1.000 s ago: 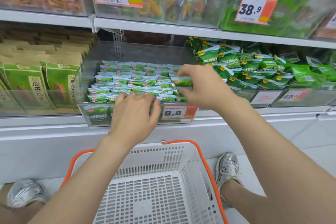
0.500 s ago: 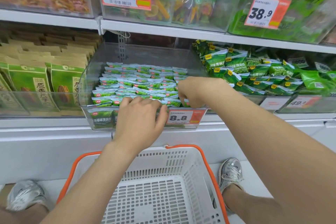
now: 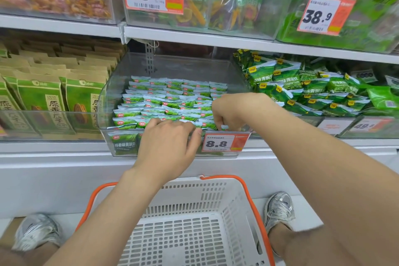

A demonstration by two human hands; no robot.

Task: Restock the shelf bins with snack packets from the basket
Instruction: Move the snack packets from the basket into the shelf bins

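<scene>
A clear shelf bin (image 3: pixel 108 101) holds neat rows of small green snack packets (image 3: pixel 172 97). My left hand (image 3: pixel 170 144) lies over the bin's front edge, its fingers fairly straight and pressing on the front row of packets. My right hand (image 3: pixel 235 112) is at the bin's front right corner, with its fingers curled downward and pinching a green packet (image 3: pixel 224 128) tucked into the front row; most of that packet is hidden. Below my arms stands the white basket with an orange rim (image 3: pixel 250 194), and no packets show inside it.
An 8.8 price tag (image 3: pixel 224 143) hangs on the bin's front. Brown and green bags (image 3: pixel 43 101) fill the left bin, and larger green packets (image 3: pixel 302 90) fill the right one. More bins line the upper shelf (image 3: pixel 194 36). My shoes (image 3: pixel 280 209) flank the basket.
My right hand carried a packet from above the bin down into its front right corner. My left hand stayed on the front row. The view drew closer to the shelf.
</scene>
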